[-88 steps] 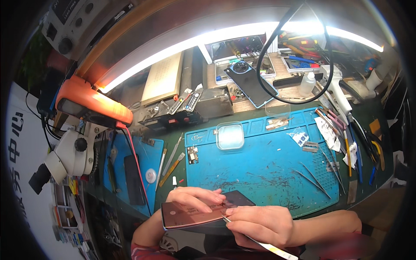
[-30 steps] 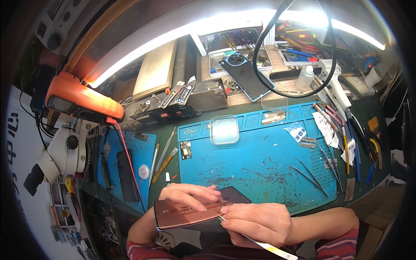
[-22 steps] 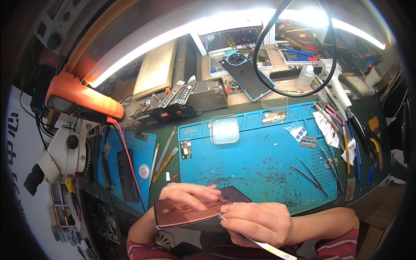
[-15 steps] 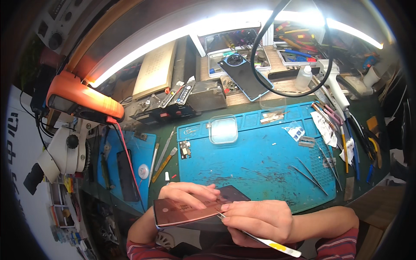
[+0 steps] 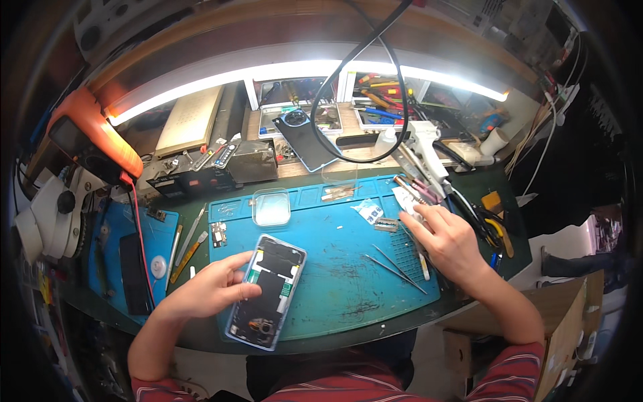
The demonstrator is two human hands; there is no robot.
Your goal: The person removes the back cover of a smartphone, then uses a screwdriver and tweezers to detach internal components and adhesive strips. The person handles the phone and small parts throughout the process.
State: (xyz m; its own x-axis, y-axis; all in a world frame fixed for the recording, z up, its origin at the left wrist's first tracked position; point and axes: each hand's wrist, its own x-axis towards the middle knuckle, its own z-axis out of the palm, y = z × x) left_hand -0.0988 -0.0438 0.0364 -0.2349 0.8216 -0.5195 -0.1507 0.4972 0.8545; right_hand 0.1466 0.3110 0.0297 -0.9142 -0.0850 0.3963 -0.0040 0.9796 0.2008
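My left hand is closed on the edge of a phone, its thumb lying over the inner face. The phone's back is off, so black inner covers, green board parts and a round coppery piece near the lower end show. It is tilted above the near left part of the blue mat. Over the mat's right side, my right hand has its fingers bent around a thin pry tool, whose white and yellow handle sticks out below the hand. The thumb is hidden. Tweezers lie left of this hand.
A blue repair mat covers the bench. On it stand a clear square box and a small board. Pliers and a white glue gun lie at the right. An orange multimeter and another phone are at the left.
The phone has been turned so its open inner side shows, and it has moved left. My right hand has left it and reached forward to the tools at the right. The view has shifted.
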